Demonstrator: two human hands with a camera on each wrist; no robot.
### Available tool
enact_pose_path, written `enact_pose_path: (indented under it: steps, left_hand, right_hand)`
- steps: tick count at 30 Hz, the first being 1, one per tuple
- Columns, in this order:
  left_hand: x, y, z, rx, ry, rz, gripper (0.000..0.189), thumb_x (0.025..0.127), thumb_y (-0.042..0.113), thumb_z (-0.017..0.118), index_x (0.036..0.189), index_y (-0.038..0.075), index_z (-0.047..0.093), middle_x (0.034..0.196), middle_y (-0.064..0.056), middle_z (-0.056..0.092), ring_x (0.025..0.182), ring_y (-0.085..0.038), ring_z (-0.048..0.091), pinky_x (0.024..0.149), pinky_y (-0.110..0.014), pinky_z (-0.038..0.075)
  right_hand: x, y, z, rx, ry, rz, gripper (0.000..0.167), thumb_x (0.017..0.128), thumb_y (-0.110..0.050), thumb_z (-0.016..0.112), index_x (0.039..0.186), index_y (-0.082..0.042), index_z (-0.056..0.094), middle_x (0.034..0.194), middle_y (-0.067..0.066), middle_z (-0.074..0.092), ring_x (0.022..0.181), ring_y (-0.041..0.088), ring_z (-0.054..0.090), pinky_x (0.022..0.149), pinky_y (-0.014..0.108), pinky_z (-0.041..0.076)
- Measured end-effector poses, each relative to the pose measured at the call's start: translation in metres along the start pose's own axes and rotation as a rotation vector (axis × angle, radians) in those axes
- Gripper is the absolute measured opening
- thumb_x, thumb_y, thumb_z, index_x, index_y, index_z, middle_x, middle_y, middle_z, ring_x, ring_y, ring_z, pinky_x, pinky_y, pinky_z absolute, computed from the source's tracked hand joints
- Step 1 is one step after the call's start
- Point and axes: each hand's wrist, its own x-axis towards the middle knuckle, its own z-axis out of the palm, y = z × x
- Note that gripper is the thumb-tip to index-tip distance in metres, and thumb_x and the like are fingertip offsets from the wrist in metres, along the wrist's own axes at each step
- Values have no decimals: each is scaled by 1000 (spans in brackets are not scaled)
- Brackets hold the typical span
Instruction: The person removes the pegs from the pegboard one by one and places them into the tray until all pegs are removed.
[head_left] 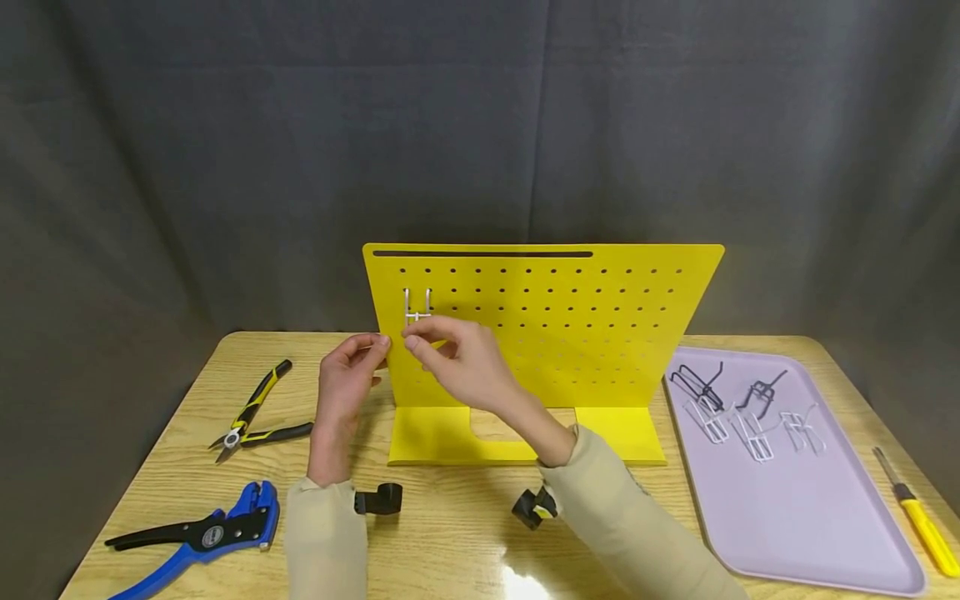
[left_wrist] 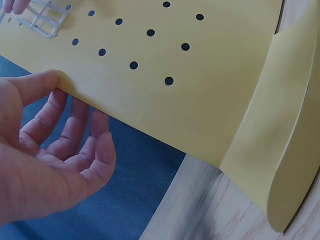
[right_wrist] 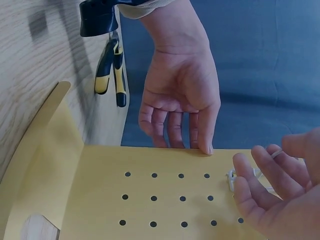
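A yellow metal pegboard [head_left: 431, 396] stands upright on its bent base. My left hand [head_left: 347, 385] pinches the board's left edge, thumb on the front face and fingers behind it, as the left wrist view shows. Near the upper left corner, a white wire hook [head_left: 417, 316] lies against the board, its two prongs at holes in the second row. My right hand [head_left: 468, 362] holds the hook's outer end between thumb and fingers, hiding its lower part. In the right wrist view a bit of white wire [right_wrist: 276, 154] shows at those fingertips.
A lilac tray [head_left: 810, 517] on the right bears several black and white wire hooks [head_left: 752, 435]. A yellow-handled screwdriver [head_left: 926, 533] lies beyond it. On the left lie yellow-black cutting pliers [head_left: 258, 396] and a blue wire stripper [head_left: 225, 529]. A dark curtain [head_left: 480, 125] hangs behind.
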Motion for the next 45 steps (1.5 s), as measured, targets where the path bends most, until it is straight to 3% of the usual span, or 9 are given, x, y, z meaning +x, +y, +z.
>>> enact_pose_path:
  steps: [8, 13, 15, 21, 27, 32, 37, 45]
  left_hand:
    - [0, 1, -1, 16, -2, 6, 36, 94, 32, 63, 113, 2, 63, 97, 2, 64, 85, -10, 61, 75, -31, 45]
    - [-1, 0, 0, 13, -2, 4, 35, 93, 32, 63, 112, 2, 63, 96, 2, 65, 85, -10, 62, 75, -32, 45]
    - [-1, -1, 1, 13, -3, 5, 35, 94, 32, 63, 111, 2, 63, 96, 1, 65, 85, -11, 62, 75, -31, 45]
    - [0, 0, 1, 14, -5, 12, 34, 94, 32, 63, 111, 2, 64, 95, 1, 65, 86, -13, 62, 75, -31, 46]
    - [1, 0, 1, 2, -2, 16, 32, 94, 28, 63, 112, 2, 63, 95, 2, 65, 86, -13, 63, 76, -34, 46]
    - [0, 0, 1, 1, 4, 4, 32, 94, 29, 63, 112, 2, 63, 94, 2, 65, 85, -12, 63, 77, -35, 46]
    - [0, 3, 1, 9, 6, -2, 36, 93, 32, 63, 112, 2, 63, 95, 1, 65, 85, -12, 62, 78, -34, 44]
    - [-1, 2, 1, -8, 0, -3, 31, 94, 28, 63, 110, 1, 63, 91, 4, 64, 85, -14, 61, 78, -35, 44]
  right_hand:
    - [-1, 1, 1, 113, 14, 19, 21, 95, -14, 61, 109, 0, 68, 104, 10, 69, 67, 12, 66, 62, 30, 53]
    - [-2, 8, 3, 280, -9, 65, 26, 96, -12, 59, 117, 4, 63, 112, 16, 67, 74, 33, 68, 73, 46, 54]
    - [-2, 10, 3, 311, -13, 81, 27, 97, -12, 59, 119, 4, 62, 114, 16, 66, 76, 37, 67, 71, 47, 53]
    - [-3, 12, 2, 340, -11, 89, 24, 96, -11, 60, 116, 1, 64, 112, 17, 67, 78, 35, 69, 65, 31, 52]
    - [-6, 11, 4, 354, -25, 55, 20, 95, -9, 60, 111, 2, 67, 109, 20, 66, 78, 38, 67, 74, 44, 54]
    - [-11, 9, -1, 369, -33, 28, 19, 95, -6, 59, 109, 4, 66, 107, 19, 67, 74, 30, 68, 75, 51, 52]
    - [-17, 4, -13, 387, -36, 12, 19, 94, -2, 58, 110, 6, 66, 106, 19, 67, 73, 26, 68, 75, 47, 53]
    - [-39, 10, -38, 330, -38, 34, 20, 97, -6, 57, 110, 7, 65, 106, 19, 67, 81, 33, 67, 73, 36, 54]
